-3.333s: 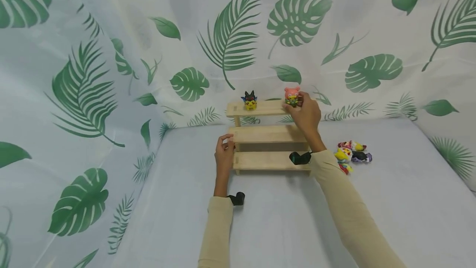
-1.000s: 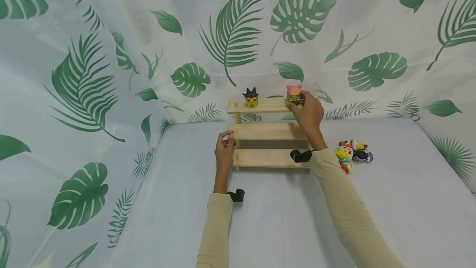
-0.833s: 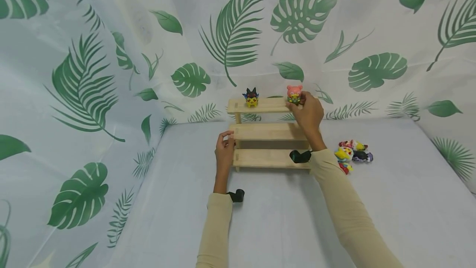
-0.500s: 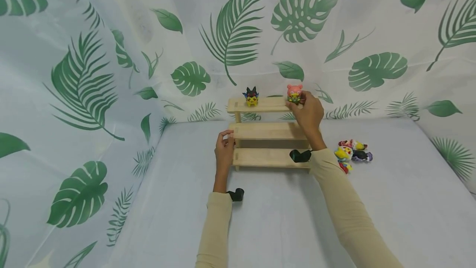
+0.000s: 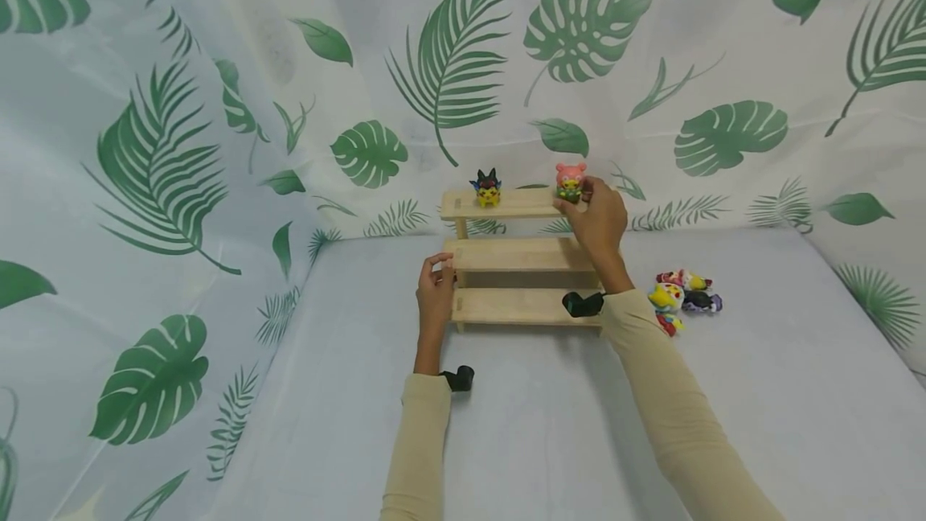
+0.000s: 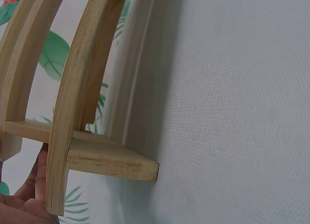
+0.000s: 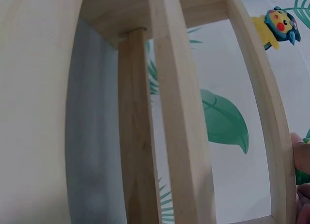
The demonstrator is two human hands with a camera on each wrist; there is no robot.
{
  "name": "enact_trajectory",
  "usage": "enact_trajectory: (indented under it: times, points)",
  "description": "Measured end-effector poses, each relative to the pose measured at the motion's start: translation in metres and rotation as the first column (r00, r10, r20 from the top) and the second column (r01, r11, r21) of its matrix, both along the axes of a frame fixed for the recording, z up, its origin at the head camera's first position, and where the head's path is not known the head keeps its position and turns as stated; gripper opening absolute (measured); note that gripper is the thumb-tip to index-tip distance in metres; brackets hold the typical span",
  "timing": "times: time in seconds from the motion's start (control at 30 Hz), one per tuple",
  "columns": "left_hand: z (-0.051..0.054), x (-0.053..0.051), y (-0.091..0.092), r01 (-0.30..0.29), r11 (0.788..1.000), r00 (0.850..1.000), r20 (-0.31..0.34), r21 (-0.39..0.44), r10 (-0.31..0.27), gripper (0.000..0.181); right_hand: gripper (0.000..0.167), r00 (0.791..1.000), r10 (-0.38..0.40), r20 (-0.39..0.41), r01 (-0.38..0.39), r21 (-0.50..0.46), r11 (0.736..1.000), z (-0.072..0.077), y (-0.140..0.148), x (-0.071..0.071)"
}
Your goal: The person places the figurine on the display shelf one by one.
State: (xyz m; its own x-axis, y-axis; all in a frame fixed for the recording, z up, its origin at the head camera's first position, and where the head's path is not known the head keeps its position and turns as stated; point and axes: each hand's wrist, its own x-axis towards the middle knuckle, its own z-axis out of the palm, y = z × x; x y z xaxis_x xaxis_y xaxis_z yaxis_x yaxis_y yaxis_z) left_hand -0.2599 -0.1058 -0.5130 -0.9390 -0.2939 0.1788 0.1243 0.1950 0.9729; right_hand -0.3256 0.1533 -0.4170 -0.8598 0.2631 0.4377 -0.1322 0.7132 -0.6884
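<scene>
A three-tier wooden display stand (image 5: 525, 255) rises in steps on the white-covered surface. On its top tier, toward the right end, sits a small pink-hooded toy figurine (image 5: 570, 182) with a yellow face and a green lower body. My right hand (image 5: 599, 219) pinches it from the right side; in the right wrist view only some fingers (image 7: 303, 156) show past the top board. The left hand (image 5: 436, 288) grips the stand's left end at the middle tier, its fingers (image 6: 41, 170) partly hidden behind the wood. Another figurine (image 5: 488, 188), yellow with dark pointed ears, stands at the top tier's left.
Several colourful figurines (image 5: 683, 298) lie in a cluster on the white cloth (image 5: 521, 424), to the right of the stand. A leaf-printed curtain (image 5: 448, 63) hangs behind and along the left. Black wrist cameras (image 5: 582, 305) stick out from both wrists.
The head view has shifted slightly. Both hands stay at the same places on the stand and the pink-hooded figurine, which appears to have turned only a little.
</scene>
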Motion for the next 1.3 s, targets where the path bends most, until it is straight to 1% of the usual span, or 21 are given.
enact_trajectory:
  times: [0.07, 0.13, 0.2, 0.3, 0.4, 0.47, 0.53, 0.6, 0.67, 0.7, 0.73, 0.77, 0.8, 0.83, 0.87, 0.93, 1.0, 1.07, 1.17, 1.3]
  points:
    - [0.0, 0.0, 0.0, -0.002, 1.0, 1.0, 0.007, -0.008, 0.002, 0.024, 0.06, 1.0, -0.001, -0.01, 0.001, 0.005, 1.0, -0.001, 0.0, 0.002]
    - [0.0, 0.0, 0.0, -0.001, 1.0, 1.0, 0.011, -0.02, 0.002, 0.025, 0.06, 0.999, 0.004, -0.037, -0.004, 0.001, 1.0, -0.003, 0.0, 0.007]
    - [0.0, 0.0, 0.0, 0.001, 1.0, 1.0, 0.011, -0.023, -0.001, 0.025, 0.058, 0.995, 0.014, -0.095, -0.018, -0.036, 0.999, -0.006, 0.0, 0.014]
    - [0.001, 0.001, 0.0, 0.0, 1.0, 1.0, 0.011, -0.027, 0.0, 0.024, 0.048, 0.975, 0.021, -0.22, -0.047, -0.114, 0.992, -0.016, 0.002, 0.029]
    - [0.001, 0.001, -0.001, -0.002, 1.0, 1.0, 0.009, -0.027, 0.002, 0.024, 0.031, 0.948, -0.031, -0.317, -0.028, -0.179, 0.983, -0.029, 0.007, 0.047]
    - [0.001, 0.001, -0.002, 0.0, 1.0, 1.0, 0.005, -0.027, 0.0, 0.025, 0.023, 0.938, -0.095, -0.332, 0.024, -0.212, 0.977, -0.037, 0.013, 0.062]
    - [0.002, 0.0, -0.002, 0.006, 1.0, 1.0, -0.002, -0.021, -0.007, 0.026, 0.019, 0.931, -0.178, -0.319, 0.094, -0.261, 0.961, -0.046, 0.022, 0.076]
    - [0.004, -0.001, -0.002, 0.012, 1.0, 1.0, -0.007, -0.015, -0.012, 0.026, 0.02, 0.924, -0.264, -0.275, 0.176, -0.305, 0.936, -0.054, 0.035, 0.091]
    - [0.004, -0.001, -0.002, 0.014, 1.0, 1.0, -0.007, -0.012, -0.014, 0.026, 0.022, 0.917, -0.34, -0.208, 0.255, -0.349, 0.902, -0.062, 0.049, 0.106]
    - [0.004, -0.001, -0.002, 0.014, 1.0, 1.0, -0.005, -0.013, -0.014, 0.026, 0.024, 0.915, -0.366, -0.168, 0.287, -0.363, 0.886, -0.067, 0.056, 0.114]
    - [0.004, -0.001, -0.002, 0.013, 1.0, 1.0, -0.004, -0.014, -0.013, 0.026, 0.028, 0.915, -0.387, -0.115, 0.324, -0.361, 0.875, -0.072, 0.063, 0.122]
    - [0.004, -0.001, -0.002, 0.013, 1.0, 1.0, -0.003, -0.012, -0.013, 0.025, 0.034, 0.919, -0.391, -0.05, 0.35, -0.355, 0.867, -0.076, 0.069, 0.129]
    - [0.004, 0.0, -0.002, 0.011, 1.0, 1.0, -0.002, -0.011, -0.011, 0.025, 0.041, 0.922, -0.388, 0.017, 0.37, -0.339, 0.865, -0.081, 0.074, 0.137]
    - [0.005, 0.001, -0.002, 0.009, 1.0, 1.0, -0.002, -0.009, -0.009, 0.025, 0.047, 0.924, -0.374, 0.086, 0.38, -0.328, 0.865, -0.085, 0.079, 0.143]
    - [0.004, 0.002, -0.003, 0.007, 1.0, 1.0, 0.0, -0.009, -0.007, 0.025, 0.055, 0.921, -0.355, 0.159, 0.388, -0.308, 0.869, -0.089, 0.082, 0.15]
    - [0.004, 0.002, -0.003, 0.007, 1.0, 1.0, -0.001, -0.003, -0.007, 0.025, 0.068, 0.903, -0.313, 0.294, 0.389, -0.252, 0.886, -0.098, 0.088, 0.159]
    - [0.003, 0.001, -0.003, 0.009, 1.0, 1.0, 0.0, 0.004, -0.009, 0.026, 0.074, 0.882, -0.27, 0.385, 0.368, -0.208, 0.906, -0.106, 0.092, 0.165]
    - [0.002, 0.0, -0.002, 0.016, 1.0, 1.0, 0.003, 0.013, -0.016, 0.027, 0.077, 0.87, -0.241, 0.431, 0.342, -0.172, 0.924, -0.113, 0.095, 0.168]
    - [0.002, -0.001, -0.001, 0.025, 0.999, 1.0, 0.015, 0.028, -0.026, 0.029, 0.076, 0.867, -0.218, 0.448, 0.303, -0.127, 0.944, -0.121, 0.098, 0.168]
    - [0.001, 0.0, 0.001, 0.015, 0.999, 0.999, 0.031, 0.037, -0.016, 0.028, 0.081, 0.868, -0.209, 0.451, 0.282, -0.101, 0.954, -0.127, 0.099, 0.166]
